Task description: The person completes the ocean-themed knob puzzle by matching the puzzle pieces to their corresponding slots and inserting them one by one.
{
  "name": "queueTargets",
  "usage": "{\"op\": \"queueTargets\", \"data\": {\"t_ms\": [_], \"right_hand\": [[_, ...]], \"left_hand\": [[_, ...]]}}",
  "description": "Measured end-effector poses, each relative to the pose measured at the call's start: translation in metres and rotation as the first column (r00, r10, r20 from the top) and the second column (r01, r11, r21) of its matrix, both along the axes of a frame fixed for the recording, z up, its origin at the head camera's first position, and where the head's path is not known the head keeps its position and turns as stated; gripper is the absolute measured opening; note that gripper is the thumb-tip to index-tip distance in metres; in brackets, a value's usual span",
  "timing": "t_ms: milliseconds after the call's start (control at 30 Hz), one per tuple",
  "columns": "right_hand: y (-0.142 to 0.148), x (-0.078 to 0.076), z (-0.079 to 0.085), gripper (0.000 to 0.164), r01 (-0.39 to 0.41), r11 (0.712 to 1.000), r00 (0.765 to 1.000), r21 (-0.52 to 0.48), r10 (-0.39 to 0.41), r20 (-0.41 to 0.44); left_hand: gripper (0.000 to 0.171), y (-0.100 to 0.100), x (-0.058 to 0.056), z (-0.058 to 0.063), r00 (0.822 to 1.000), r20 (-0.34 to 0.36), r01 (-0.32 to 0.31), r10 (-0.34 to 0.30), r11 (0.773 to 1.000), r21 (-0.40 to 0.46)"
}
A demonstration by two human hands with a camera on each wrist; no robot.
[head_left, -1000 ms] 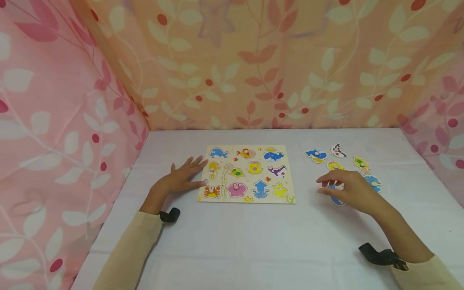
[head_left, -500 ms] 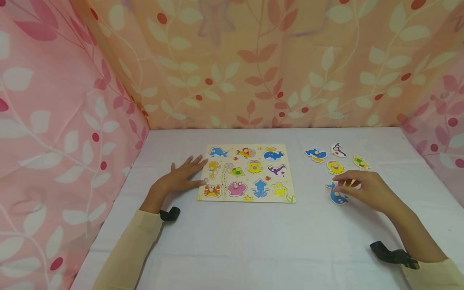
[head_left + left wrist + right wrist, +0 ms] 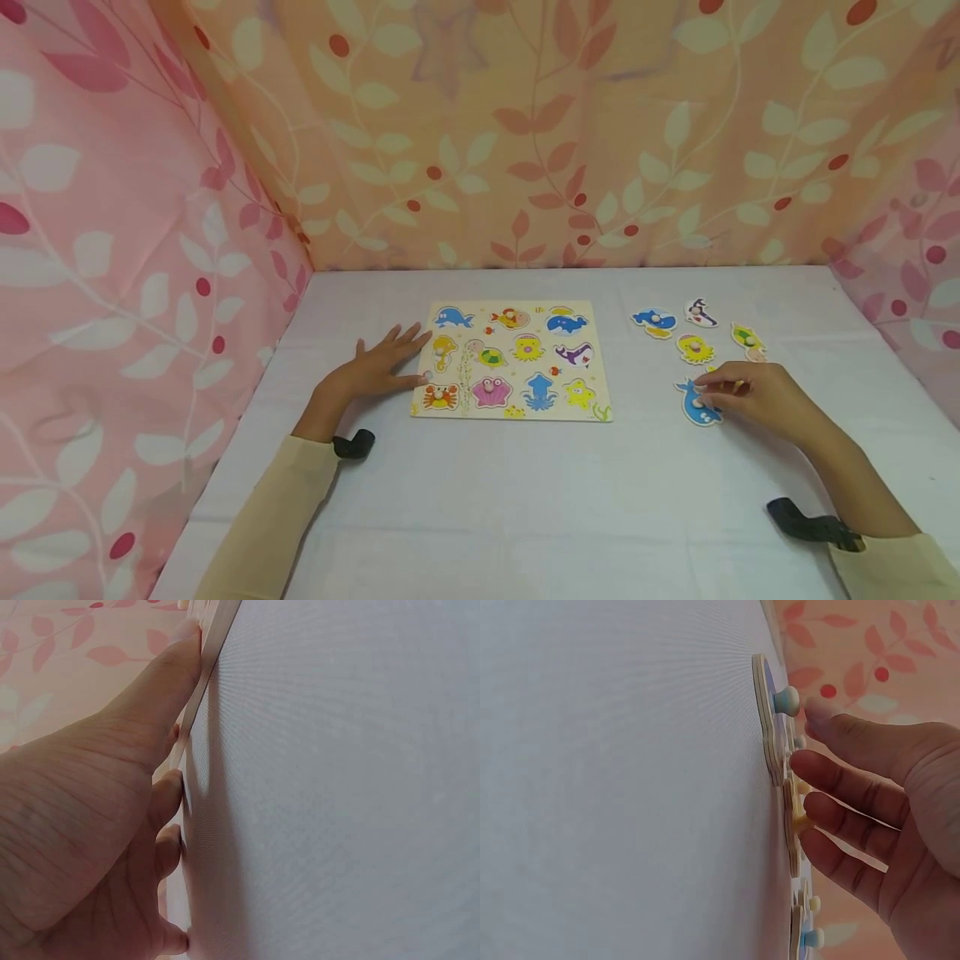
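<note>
My left hand (image 3: pixel 378 362) lies with spread fingers at the left edge of a wooden sea-animal puzzle board (image 3: pixel 480 412). In the left wrist view its thumb (image 3: pixel 169 675) lies along the board's side. My right hand (image 3: pixel 757 400) is over a blue dolphin puzzle piece (image 3: pixel 697 408), thumb and forefinger close about its knob. From the right wrist, a small gap shows between the thumb (image 3: pixel 855 739) and the knob (image 3: pixel 787 701); the other fingers are loosely bent beside a piece with a yellow knob (image 3: pixel 802 823). A crab piece (image 3: pixel 440 397) and a pink shell piece (image 3: pixel 491 392) sit in the board.
Right of the board lie a blue whale piece (image 3: pixel 654 320), a purple-and-white piece (image 3: pixel 701 312), a yellow octopus piece (image 3: pixel 694 348) and a turtle piece (image 3: pixel 747 337). My right hand hides others partly. A patterned cloth wall (image 3: pixel 525 167) stands behind the white table (image 3: pixel 487 500).
My right hand has moved right and lowered, its fingertips coming to the dolphin piece's knob and uncovering the octopus piece. The left hand has stayed at the board.
</note>
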State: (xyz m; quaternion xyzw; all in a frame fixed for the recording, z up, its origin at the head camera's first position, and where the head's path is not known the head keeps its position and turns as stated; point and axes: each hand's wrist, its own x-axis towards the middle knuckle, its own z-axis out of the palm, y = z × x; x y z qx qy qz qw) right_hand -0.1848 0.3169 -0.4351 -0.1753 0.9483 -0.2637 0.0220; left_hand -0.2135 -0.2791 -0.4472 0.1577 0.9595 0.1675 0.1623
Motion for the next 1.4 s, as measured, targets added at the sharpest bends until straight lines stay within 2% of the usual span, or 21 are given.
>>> {"op": "queueTargets", "data": {"t_ms": [200, 400, 667, 1033, 1267, 1400], "right_hand": [[0.001, 0.001, -0.004, 0.025, -0.003, 1.0, 1.0, -0.028, 0.003, -0.016], [0.001, 0.001, -0.005, 0.02, -0.042, 0.999, 0.999, -0.034, 0.042, -0.022], [-0.001, 0.001, -0.007, 0.02, -0.115, 0.993, 0.988, -0.009, 0.113, -0.109], [-0.004, 0.0, -0.005, 0.02, -0.124, 0.99, 0.986, 0.068, 0.13, -0.101], [-0.007, 0.001, -0.002, 0.014, -0.113, 0.99, 0.992, 0.082, 0.118, -0.049], [-0.009, 0.001, -0.002, 0.013, -0.111, 0.989, 0.992, 0.095, 0.116, -0.049]], "left_hand": [[0.09, 0.0, -0.001, -0.002, 1.0, -0.005, -0.001, 0.001, 1.0, -0.003], [0.09, -0.001, -0.001, -0.001, 1.0, -0.01, -0.002, 0.002, 1.0, -0.002], [0.09, -0.001, -0.001, -0.001, 1.0, -0.009, 0.003, -0.003, 1.0, -0.01], [0.091, -0.001, 0.0, 0.0, 1.0, 0.004, -0.005, 0.005, 1.0, -0.006], [0.091, 0.0, 0.001, 0.0, 1.0, -0.008, -0.003, 0.003, 1.0, -0.005], [0.09, 0.0, 0.001, 0.001, 1.0, -0.012, 0.004, -0.004, 1.0, -0.005]]}}
